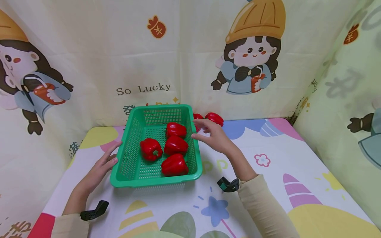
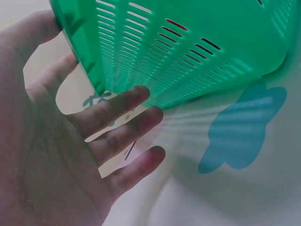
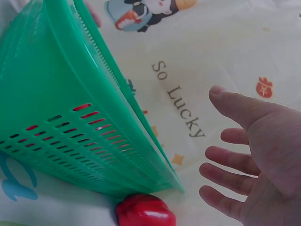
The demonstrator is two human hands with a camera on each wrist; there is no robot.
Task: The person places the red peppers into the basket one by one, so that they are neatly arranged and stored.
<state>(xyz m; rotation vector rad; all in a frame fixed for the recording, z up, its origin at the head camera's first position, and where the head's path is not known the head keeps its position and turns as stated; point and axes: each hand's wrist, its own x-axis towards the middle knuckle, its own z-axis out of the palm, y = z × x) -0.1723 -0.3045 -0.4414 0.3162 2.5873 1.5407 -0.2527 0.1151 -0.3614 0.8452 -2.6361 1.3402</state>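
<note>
A green plastic basket (image 1: 156,182) with slotted walls holds several red bell peppers (image 1: 151,149). My left hand (image 1: 99,170) is at the basket's left side, its thumb and index fingertip right at the rim. The left wrist view shows its other fingers spread below the rim, beside the slotted wall (image 2: 188,52). On the opposite side, my right hand (image 1: 216,136) has its fingers apart and nothing between them, close to the right rim. Beyond that hand lie more red bell peppers (image 1: 215,119) outside the basket, partly hidden; one pepper (image 3: 146,212) shows beside the basket in the right wrist view.
A table with a colourful printed cloth (image 1: 238,211) bears the basket. Behind it hangs a cream curtain (image 1: 193,66) with cartoon figures, and another printed curtain (image 1: 333,109) closes off the right side. Each wrist wears a small black device (image 1: 228,184).
</note>
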